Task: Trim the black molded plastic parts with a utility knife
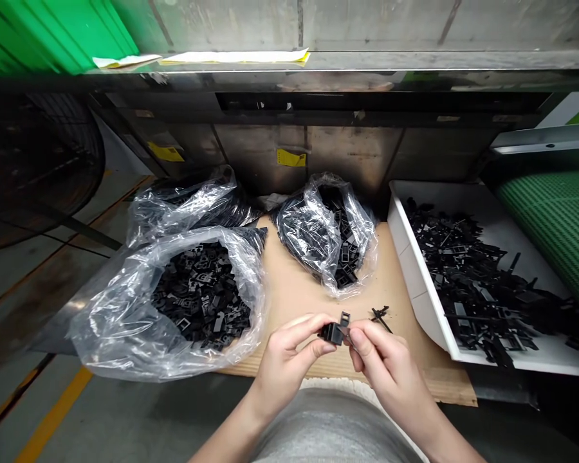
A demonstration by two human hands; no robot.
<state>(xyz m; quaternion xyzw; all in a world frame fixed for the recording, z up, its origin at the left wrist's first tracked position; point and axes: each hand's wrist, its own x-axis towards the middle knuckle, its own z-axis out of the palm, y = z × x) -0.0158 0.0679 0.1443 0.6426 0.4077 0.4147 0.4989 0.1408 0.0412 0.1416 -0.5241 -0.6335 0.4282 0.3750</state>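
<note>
My left hand and my right hand meet low in the middle of the view, over the front edge of a brown board. Both pinch one small black plastic part between thumb and fingers. A thin black plastic sprue piece lies on the board just beyond my right hand. A clear bag of black parts sits open to the left of my hands.
Two more clear bags of black parts lie further back. A white tray of black parts and sprues stands at the right, beside a green ribbed belt. A metal machine front rises behind.
</note>
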